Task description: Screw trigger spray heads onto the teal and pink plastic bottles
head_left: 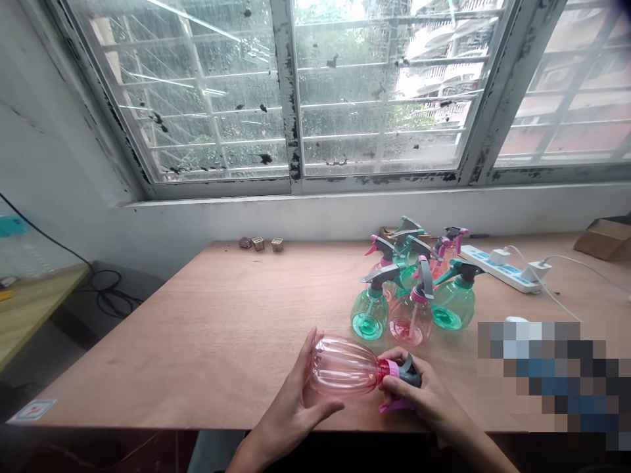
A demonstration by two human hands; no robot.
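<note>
A pink see-through spray bottle (345,366) lies on its side near the front edge of the wooden table (221,328). My left hand (290,410) cups the bottle's round body from the left, fingers wrapped around it. My right hand (424,394) is closed around the grey and pink spray head (407,374) at the bottle's neck. Just behind stands a cluster of several green and pink spray bottles (414,289), upright and apart from both hands.
A white power strip (497,266) with plugs and cables lies at the back right. A cardboard box (604,238) sits at the far right edge. Small cube-like items (261,244) rest by the wall under the window. A second table (29,302) stands left.
</note>
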